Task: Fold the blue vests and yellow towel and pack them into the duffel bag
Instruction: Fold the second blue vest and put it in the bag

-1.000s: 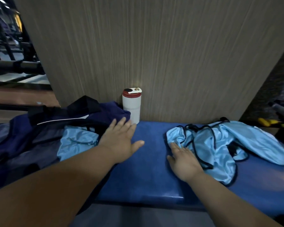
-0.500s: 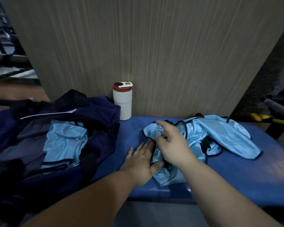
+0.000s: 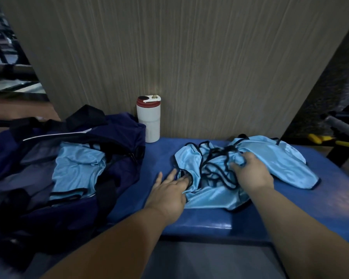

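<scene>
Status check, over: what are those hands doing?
Left hand flat against crumpled vest. Right hand grips its fabric. Folded vest in duffel bag. Bottle stands clear.

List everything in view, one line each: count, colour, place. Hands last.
Duffel bag: one, navy, open, at left.
Folded vest: one, light blue, inside the bag.
Loose vests: tangled heap, count unclear, light blue with black trim, on the bench.
Tumbler: one, white with red band, against the wall.
Bench: one, blue, under the heap.
Wall: one, grey-brown wood grain, behind.
Left hand: fingers straight, touching the heap's edge.
Right hand: grips the heap.
</scene>
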Demonstrator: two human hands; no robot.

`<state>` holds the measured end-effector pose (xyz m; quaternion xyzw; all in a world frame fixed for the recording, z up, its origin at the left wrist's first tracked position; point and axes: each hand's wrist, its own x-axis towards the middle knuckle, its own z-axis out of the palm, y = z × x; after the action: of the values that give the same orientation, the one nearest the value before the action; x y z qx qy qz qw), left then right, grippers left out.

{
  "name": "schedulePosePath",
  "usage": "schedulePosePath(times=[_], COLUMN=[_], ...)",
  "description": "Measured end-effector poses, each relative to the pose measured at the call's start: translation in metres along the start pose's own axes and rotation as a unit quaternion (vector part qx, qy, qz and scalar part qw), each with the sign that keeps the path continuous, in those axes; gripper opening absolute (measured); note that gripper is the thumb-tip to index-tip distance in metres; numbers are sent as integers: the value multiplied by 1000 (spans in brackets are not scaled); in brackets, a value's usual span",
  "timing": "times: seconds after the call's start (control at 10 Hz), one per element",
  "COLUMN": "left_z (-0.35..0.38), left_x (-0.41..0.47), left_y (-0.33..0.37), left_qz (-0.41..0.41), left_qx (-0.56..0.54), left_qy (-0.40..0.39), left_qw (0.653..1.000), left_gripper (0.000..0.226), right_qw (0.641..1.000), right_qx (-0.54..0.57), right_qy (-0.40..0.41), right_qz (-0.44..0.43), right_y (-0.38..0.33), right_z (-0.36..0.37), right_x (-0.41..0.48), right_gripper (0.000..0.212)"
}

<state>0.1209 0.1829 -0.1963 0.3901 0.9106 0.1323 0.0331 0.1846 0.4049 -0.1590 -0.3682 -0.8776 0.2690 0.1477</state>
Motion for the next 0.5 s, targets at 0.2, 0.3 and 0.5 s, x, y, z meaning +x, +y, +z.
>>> schedulePosePath(times=[0.2, 0.3, 0.5], left_z=[-2, 0, 6], left_x=[1, 1, -9], left_y=[-3, -5, -10], left_qz=[-52, -72, -88], left_qx=[-20, -44, -136], left_qy=[32, 75, 203], left_qw=[998, 994, 966], left_gripper=[64, 74, 103], right_qw=[982, 964, 955], right_qx=[111, 127, -25], right_qy=[132, 182, 230], right_qz=[77, 146, 185], right_y=[37, 66, 96], right_z=[-47, -78, -116], right_x=[27, 33, 19], right_gripper=[28, 42, 44])
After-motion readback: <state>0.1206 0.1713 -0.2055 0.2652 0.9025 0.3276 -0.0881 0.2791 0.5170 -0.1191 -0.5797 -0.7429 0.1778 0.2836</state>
